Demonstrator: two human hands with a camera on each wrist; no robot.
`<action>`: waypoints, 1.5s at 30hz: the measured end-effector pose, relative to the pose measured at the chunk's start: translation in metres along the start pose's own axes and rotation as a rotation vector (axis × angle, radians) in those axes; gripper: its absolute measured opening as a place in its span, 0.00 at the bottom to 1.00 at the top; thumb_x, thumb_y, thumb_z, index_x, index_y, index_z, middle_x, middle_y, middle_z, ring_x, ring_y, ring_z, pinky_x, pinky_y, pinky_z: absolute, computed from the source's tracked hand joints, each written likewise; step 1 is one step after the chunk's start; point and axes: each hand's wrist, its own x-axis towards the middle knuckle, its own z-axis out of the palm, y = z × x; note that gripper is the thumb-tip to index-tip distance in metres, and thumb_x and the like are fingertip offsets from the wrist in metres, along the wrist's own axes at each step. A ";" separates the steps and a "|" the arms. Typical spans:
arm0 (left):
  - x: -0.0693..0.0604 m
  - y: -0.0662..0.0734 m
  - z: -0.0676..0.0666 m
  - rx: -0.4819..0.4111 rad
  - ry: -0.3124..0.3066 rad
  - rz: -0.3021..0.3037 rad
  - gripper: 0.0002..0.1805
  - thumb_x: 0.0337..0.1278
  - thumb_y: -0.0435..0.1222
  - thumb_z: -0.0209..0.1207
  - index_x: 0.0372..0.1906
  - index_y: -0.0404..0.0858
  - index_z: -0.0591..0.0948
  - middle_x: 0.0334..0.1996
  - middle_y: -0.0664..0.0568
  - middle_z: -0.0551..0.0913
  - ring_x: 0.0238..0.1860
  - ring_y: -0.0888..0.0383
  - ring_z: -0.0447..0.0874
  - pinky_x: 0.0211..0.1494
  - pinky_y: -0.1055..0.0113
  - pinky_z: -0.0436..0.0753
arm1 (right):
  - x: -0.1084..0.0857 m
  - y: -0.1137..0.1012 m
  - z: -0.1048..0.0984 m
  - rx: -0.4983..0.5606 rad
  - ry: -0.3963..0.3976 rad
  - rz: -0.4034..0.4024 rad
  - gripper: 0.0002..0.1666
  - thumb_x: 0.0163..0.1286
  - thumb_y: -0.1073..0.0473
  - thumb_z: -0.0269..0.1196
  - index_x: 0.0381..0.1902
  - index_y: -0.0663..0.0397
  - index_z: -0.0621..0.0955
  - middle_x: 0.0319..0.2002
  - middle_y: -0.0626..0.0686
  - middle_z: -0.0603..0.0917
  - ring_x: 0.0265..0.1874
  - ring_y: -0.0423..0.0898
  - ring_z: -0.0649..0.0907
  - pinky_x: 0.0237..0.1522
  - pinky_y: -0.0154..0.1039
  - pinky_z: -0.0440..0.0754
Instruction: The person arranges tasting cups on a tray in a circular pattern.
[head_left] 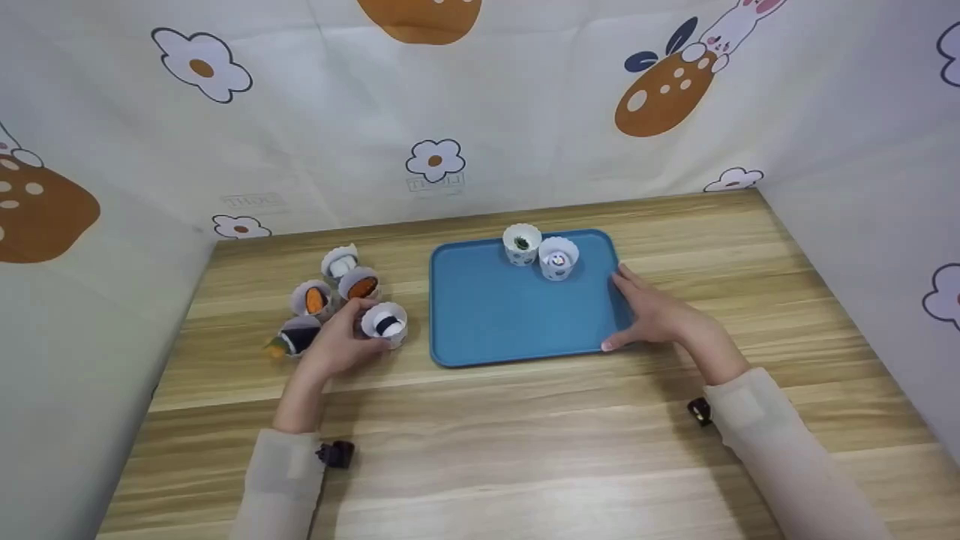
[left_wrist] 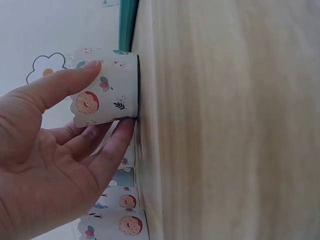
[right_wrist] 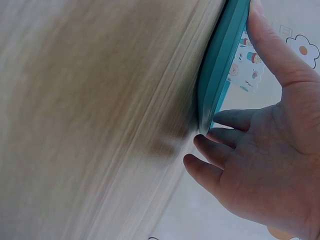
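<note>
Left of the tray (head_left: 495, 315), my left hand (head_left: 341, 345) hides part of the cup (left_wrist: 112, 87) it pinches, and an orange tip (head_left: 277, 349) there is blurred. On the tray, I can't make out the tiny green filling (head_left: 522, 243).

Narrow gap lay between cup (left_wrist: 107, 102) gripped by left hand (head_left: 337, 349) and tray (head_left: 487, 322); low tray rim crossed path rightward. Tray's left and front parts offered open room; pair of white cups (head_left: 523, 256) obstructed its far right. Four clustered cups (head_left: 300, 298) hindered leftward passage. Right hand (head_left: 664, 313) blocked tray's right edge. Broad wooden tabletop (head_left: 525, 427) stretched free before tray.
</note>
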 end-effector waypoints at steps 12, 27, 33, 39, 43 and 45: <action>-0.001 0.003 -0.001 0.014 -0.010 -0.001 0.33 0.55 0.32 0.67 0.65 0.29 0.68 0.64 0.32 0.73 0.63 0.39 0.72 0.68 0.47 0.69 | 0.000 -0.001 0.000 -0.004 0.000 0.001 0.76 0.50 0.35 0.76 0.79 0.65 0.44 0.80 0.67 0.37 0.78 0.68 0.46 0.76 0.64 0.50; -0.002 0.010 -0.003 0.022 -0.016 0.016 0.34 0.56 0.33 0.68 0.66 0.29 0.68 0.65 0.33 0.73 0.64 0.40 0.72 0.69 0.46 0.69 | 0.001 0.001 -0.001 -0.013 0.006 -0.015 0.78 0.50 0.36 0.76 0.78 0.68 0.43 0.79 0.68 0.37 0.78 0.68 0.45 0.76 0.63 0.50; 0.000 0.011 -0.001 0.036 -0.022 0.012 0.34 0.55 0.33 0.68 0.66 0.32 0.68 0.63 0.35 0.75 0.64 0.41 0.74 0.68 0.47 0.70 | 0.000 -0.001 -0.001 -0.008 0.009 -0.016 0.78 0.49 0.36 0.76 0.78 0.68 0.44 0.79 0.68 0.38 0.78 0.69 0.46 0.76 0.63 0.51; 0.000 0.015 0.000 0.049 -0.020 0.020 0.34 0.54 0.34 0.69 0.65 0.33 0.69 0.63 0.36 0.75 0.65 0.41 0.73 0.70 0.45 0.69 | 0.000 -0.002 -0.001 -0.004 0.008 -0.017 0.77 0.50 0.36 0.76 0.78 0.68 0.44 0.79 0.68 0.38 0.77 0.69 0.46 0.76 0.64 0.50; 0.001 0.019 0.001 0.025 -0.033 0.033 0.34 0.55 0.33 0.68 0.66 0.32 0.68 0.64 0.36 0.75 0.65 0.41 0.73 0.70 0.46 0.70 | -0.001 -0.001 -0.001 -0.011 0.012 -0.020 0.77 0.50 0.36 0.76 0.78 0.69 0.44 0.79 0.68 0.38 0.77 0.69 0.46 0.76 0.64 0.51; 0.001 0.022 0.002 0.004 -0.046 0.047 0.34 0.55 0.32 0.68 0.66 0.31 0.68 0.63 0.35 0.75 0.64 0.41 0.74 0.69 0.46 0.71 | -0.001 -0.002 -0.001 -0.010 0.011 -0.019 0.77 0.50 0.36 0.76 0.78 0.68 0.44 0.79 0.68 0.38 0.78 0.69 0.47 0.76 0.63 0.51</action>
